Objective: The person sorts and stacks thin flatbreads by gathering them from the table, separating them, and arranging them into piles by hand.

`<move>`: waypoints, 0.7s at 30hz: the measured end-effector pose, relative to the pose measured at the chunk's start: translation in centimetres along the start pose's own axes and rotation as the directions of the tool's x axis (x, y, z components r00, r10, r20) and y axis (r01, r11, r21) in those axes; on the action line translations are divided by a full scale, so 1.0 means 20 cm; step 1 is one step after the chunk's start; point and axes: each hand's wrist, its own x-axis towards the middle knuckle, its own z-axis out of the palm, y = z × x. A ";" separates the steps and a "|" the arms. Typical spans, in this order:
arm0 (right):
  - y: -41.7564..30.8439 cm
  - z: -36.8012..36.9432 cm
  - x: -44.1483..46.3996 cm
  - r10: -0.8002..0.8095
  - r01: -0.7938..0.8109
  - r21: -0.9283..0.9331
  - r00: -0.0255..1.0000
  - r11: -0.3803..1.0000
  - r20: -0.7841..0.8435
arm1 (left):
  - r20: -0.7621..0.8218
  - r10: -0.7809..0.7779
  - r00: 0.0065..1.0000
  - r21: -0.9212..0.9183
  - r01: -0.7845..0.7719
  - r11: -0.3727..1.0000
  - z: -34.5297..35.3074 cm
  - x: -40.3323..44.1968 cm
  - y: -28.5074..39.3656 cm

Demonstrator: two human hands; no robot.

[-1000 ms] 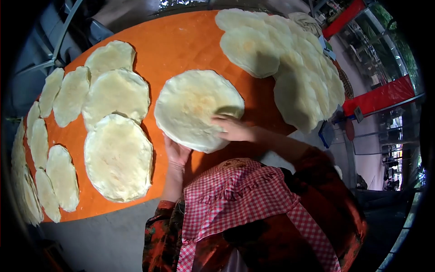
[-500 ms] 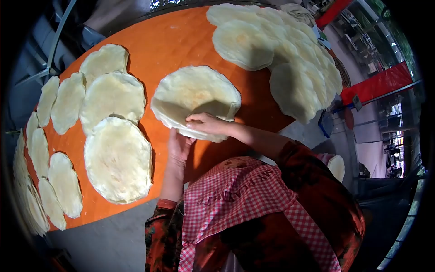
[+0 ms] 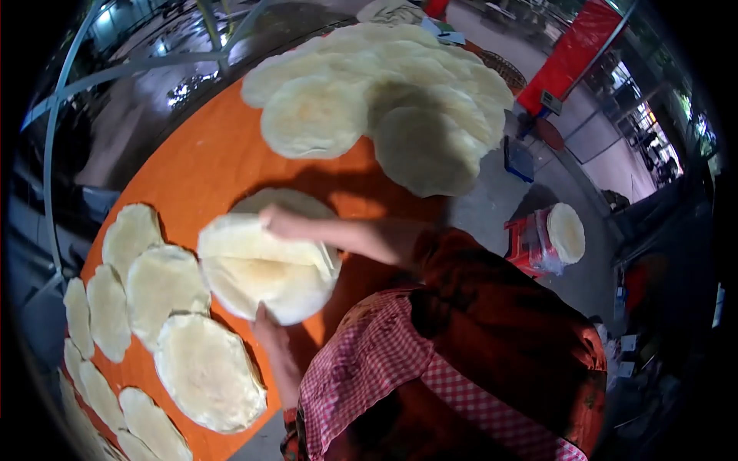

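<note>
A round pale flatbread is partly folded above the orange table, between my hands. My right hand reaches across it, fingers closed at its upper fold, slightly blurred. Below, my left hand is at the flatbread's near edge, with the fingers partly hidden beneath it. Close by on the left lies a large oval flatbread, overlapping another flatbread.
Many overlapping flatbreads cover the table's far side. More flatbreads lie at the left. Right of the table, a red stool bears a stack of flatbreads, beyond which a blue scale stands.
The view has turned rightward. My right hand has moved from the flatbread's near edge to its far part, and the flatbread has gone from flat with a lifted edge to folded.
</note>
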 end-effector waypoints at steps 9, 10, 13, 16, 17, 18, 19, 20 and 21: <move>0.81 -1.61 -0.30 0.398 -0.290 0.334 0.857 0.897 -0.326 | -0.009 -0.138 0.990 0.012 0.138 0.990 -0.53 0.18 -0.03; 1.02 -1.63 -0.38 0.410 -0.313 0.304 0.845 0.900 -0.343 | 0.014 -0.174 0.985 -0.024 0.175 0.984 -0.47 0.12 0.00; 1.40 -1.53 -0.59 0.545 -0.537 0.141 0.740 0.832 -0.395 | 0.176 -0.230 0.957 -0.174 0.260 0.950 -0.27 -0.10 0.12; 1.63 -1.40 -0.63 0.527 -0.692 -0.001 0.550 0.722 -0.648 | 0.208 -0.290 0.934 -0.170 0.327 0.930 -0.25 -0.19 0.09; 1.55 -1.35 -0.61 0.504 -0.748 0.011 0.437 0.664 -0.745 | 0.183 -0.292 0.939 -0.129 0.318 0.939 -0.22 -0.21 0.08; 1.46 -1.28 -0.62 0.283 -0.661 -0.223 0.568 0.716 -0.773 | 0.157 -0.295 0.943 -0.086 0.311 0.947 -0.20 -0.22 0.06; 1.19 -1.21 -0.62 0.025 -0.560 -0.479 0.666 0.676 -0.745 | 0.095 -0.334 0.938 -0.044 0.339 0.940 -0.20 -0.23 0.06; 0.91 -1.14 -0.61 -0.218 -0.474 -0.685 0.712 0.554 -0.668 | 0.061 -0.351 0.934 -0.011 0.352 0.936 -0.19 -0.23 0.07; 0.78 -0.97 -0.61 -0.270 -0.217 -0.639 0.773 0.738 -0.574 | 0.043 -0.337 0.940 -0.003 0.338 0.941 -0.17 -0.22 0.08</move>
